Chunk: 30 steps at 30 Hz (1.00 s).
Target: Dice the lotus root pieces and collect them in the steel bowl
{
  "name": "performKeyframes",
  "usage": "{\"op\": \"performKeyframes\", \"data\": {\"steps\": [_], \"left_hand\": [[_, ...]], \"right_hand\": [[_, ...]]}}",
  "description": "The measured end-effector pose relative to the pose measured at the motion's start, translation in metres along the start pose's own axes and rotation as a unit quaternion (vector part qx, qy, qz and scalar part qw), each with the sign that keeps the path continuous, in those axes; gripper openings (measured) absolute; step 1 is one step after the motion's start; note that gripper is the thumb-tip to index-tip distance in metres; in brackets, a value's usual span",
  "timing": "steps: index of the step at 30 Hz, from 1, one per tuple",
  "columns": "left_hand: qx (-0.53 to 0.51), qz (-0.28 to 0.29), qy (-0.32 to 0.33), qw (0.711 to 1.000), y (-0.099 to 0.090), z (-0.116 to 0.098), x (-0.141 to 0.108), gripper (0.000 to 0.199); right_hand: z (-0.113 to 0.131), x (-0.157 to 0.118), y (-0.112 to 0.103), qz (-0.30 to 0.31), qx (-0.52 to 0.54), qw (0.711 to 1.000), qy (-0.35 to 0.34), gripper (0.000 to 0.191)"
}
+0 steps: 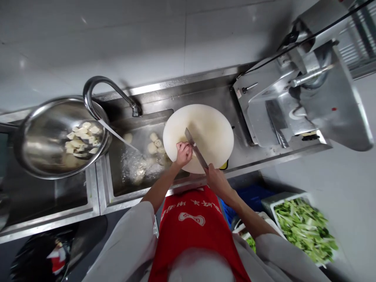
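A round white cutting board (pixel 211 121) lies across the right part of the sink. My right hand (pixel 216 181) is closed round the handle of a knife (pixel 200 156), whose blade slants up and left over the board. Beside the blade, on the board's left part, my left hand (pixel 184 154) has its fingers curled and pressed together. A small pale bit shows by the fingertips, but what they hold is mostly hidden. Pale round pieces that look like lotus root (pixel 155 144) sit in the sink water left of the board.
Water runs from a curved faucet (pixel 108 80) into the sink (pixel 126 188). A steel bowl (pixel 38 133) with pale cut chunks (pixel 82 137) stands at left. At right are a slicing machine (pixel 311 78) and a cleaver (pixel 276 119). A crate of leafy greens (pixel 305 227) sits below.
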State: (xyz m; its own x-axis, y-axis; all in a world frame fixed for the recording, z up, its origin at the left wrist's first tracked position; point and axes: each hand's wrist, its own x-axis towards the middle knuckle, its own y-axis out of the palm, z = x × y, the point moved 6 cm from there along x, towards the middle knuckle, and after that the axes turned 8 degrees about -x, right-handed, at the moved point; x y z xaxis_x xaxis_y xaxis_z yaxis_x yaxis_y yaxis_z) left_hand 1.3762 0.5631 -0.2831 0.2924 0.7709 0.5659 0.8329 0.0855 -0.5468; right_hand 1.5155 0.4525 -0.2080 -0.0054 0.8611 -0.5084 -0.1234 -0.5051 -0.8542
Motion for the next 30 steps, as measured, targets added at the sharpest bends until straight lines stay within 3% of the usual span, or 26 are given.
{"op": "performKeyframes", "data": {"steps": [8,14,18,22,24,27,30], "left_hand": [[0.002,0.012,-0.025,1.000,0.007,0.011,-0.002,0.023],[-0.024,0.010,-0.023,0.999,0.007,0.014,-0.006,0.025],[-0.027,0.029,-0.036,0.999,0.013,0.009,0.003,0.027],[-0.035,0.098,-0.032,0.994,0.027,-0.001,0.019,0.029],[-0.039,0.090,-0.033,0.995,0.025,-0.001,0.023,0.028],[-0.025,0.026,-0.052,0.998,0.010,0.009,0.018,0.024],[-0.038,0.100,0.000,0.994,0.011,0.012,0.010,0.020]], "right_hand": [[0.002,0.023,-0.010,0.009,0.007,1.000,-0.002,0.023],[0.024,0.077,0.009,0.000,0.042,0.999,-0.018,0.031],[0.005,0.093,0.017,-0.004,0.058,0.998,-0.028,0.031],[-0.033,0.087,0.008,-0.024,0.037,0.999,-0.016,0.030],[-0.043,0.076,0.002,-0.030,0.020,0.999,0.021,0.031],[-0.033,0.051,-0.004,-0.019,0.008,0.998,0.054,0.032],[-0.008,0.027,-0.008,0.004,0.026,0.998,0.057,0.029]]}}
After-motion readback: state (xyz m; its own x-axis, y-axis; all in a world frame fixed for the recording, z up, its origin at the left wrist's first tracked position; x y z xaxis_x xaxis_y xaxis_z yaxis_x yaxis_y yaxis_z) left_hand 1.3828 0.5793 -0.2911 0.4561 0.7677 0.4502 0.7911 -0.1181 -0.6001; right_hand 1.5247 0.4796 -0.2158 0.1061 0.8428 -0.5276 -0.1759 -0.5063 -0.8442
